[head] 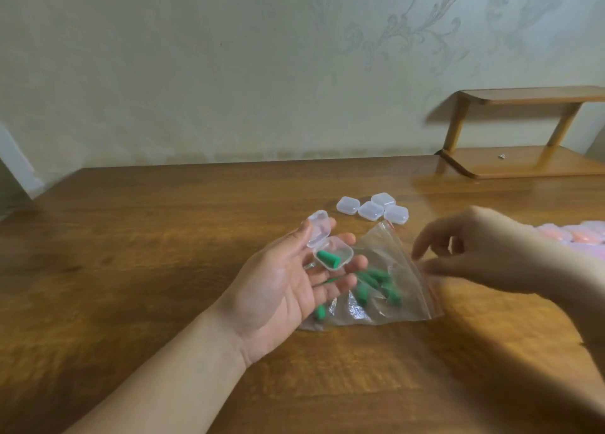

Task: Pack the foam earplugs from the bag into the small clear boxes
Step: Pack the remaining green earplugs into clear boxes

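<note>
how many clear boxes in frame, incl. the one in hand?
5. One open box with a green earplug in it lies on the left hand. Four closed boxes cluster on the table behind. Blurred pink items at right may hide more.

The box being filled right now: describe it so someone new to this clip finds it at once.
On the wooden table, look above the clear bag of green earplugs, where the upturned left hand is. The open box rests on its fingers. Unlike the four closed boxes behind, its lid is up and it holds a green earplug.
</note>
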